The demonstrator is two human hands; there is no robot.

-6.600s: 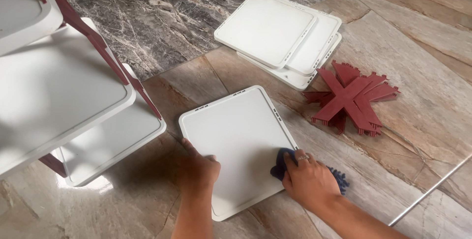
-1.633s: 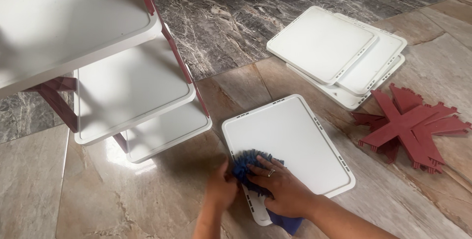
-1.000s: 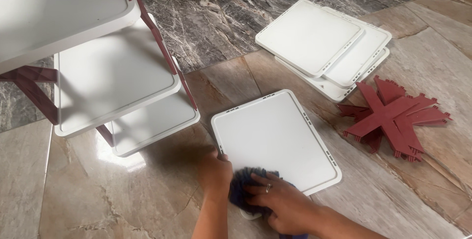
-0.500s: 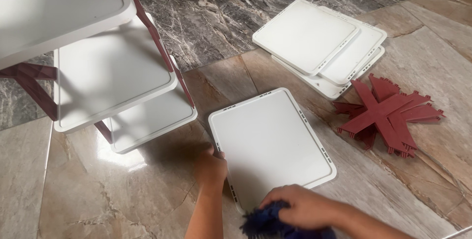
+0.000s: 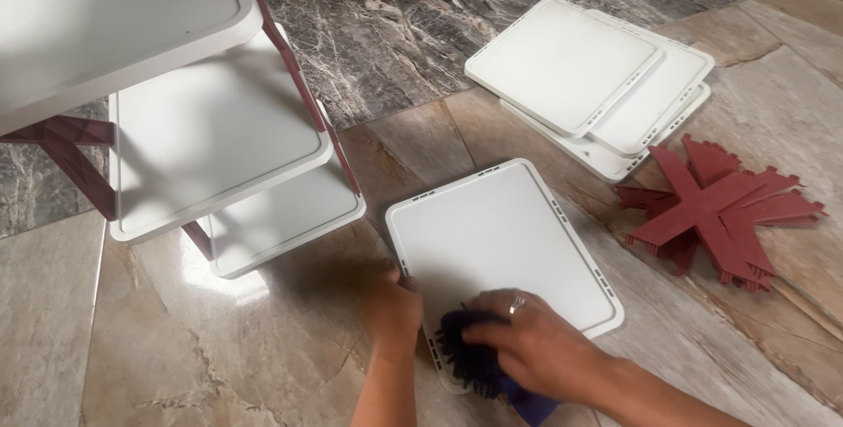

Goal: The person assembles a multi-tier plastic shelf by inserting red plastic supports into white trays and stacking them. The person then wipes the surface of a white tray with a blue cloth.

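The fingers of the right hand (image 5: 537, 350) are curled down over a dark blue shaggy cloth (image 5: 474, 358), pressing it flat onto the near corner of a white rectangular tray panel (image 5: 500, 247); a ring shows on one finger. The left hand (image 5: 394, 306) sits just beside it, fingers bent against the panel's left edge and near corner, though whether they truly grip the rim or only brace it is hard to tell from this angle. The panel lies flat on the brown stone-patterned floor (image 5: 219, 348), slightly turned, with small slots along its edges. Up and to the right, well apart from the hands, a stack of white panels (image 5: 597, 84) of the same kind rests on the floor, fanned unevenly. To the right of the panel lies a pile of dark red plastic cross braces (image 5: 716, 212). On the left stands a partly built shelf rack (image 5: 202, 128), white shelves on dark red supports.
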